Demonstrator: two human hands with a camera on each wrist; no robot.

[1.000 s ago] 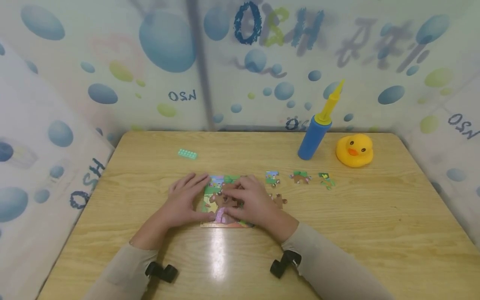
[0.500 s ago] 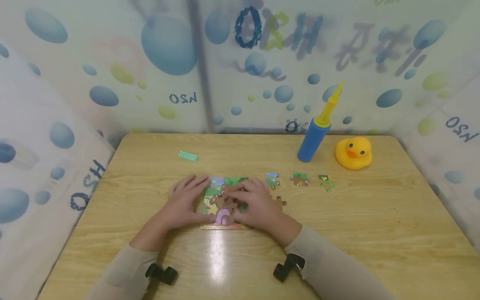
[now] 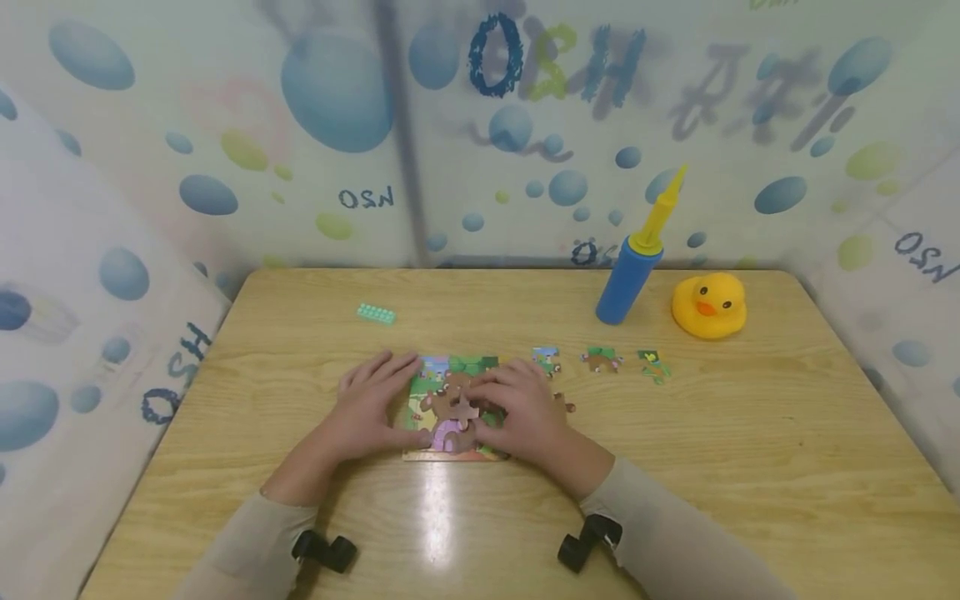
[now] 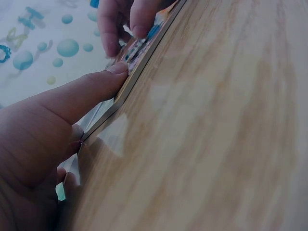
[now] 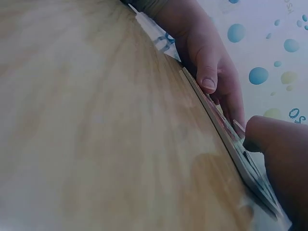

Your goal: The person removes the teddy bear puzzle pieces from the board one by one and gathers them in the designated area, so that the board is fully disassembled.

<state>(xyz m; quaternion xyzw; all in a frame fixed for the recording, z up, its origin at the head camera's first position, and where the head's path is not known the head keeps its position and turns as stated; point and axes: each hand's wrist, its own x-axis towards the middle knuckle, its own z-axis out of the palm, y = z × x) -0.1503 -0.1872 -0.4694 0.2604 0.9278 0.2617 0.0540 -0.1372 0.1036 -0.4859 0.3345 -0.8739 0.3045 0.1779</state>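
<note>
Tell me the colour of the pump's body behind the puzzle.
Blue, with a yellow nozzle: the pump, best in the head view.

You wear long beige sleeves [image 3: 660, 533] reaching both wrists, your hands bare. A small black camera [image 3: 324, 550] is strapped under each wrist, just past the cuff.

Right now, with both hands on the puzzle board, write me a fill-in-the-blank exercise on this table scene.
1. The yellow rubber duck sits right of the blue and yellow ____.
2. Both hands rest on the colourful jigsaw puzzle board, the left hand at its ____ edge.
3. Three loose puzzle pieces lie in a row to the ____ of the board.
4. The small ____ toy brick lies alone on the wooden table.

Missing words: pump; left; right; green
</note>
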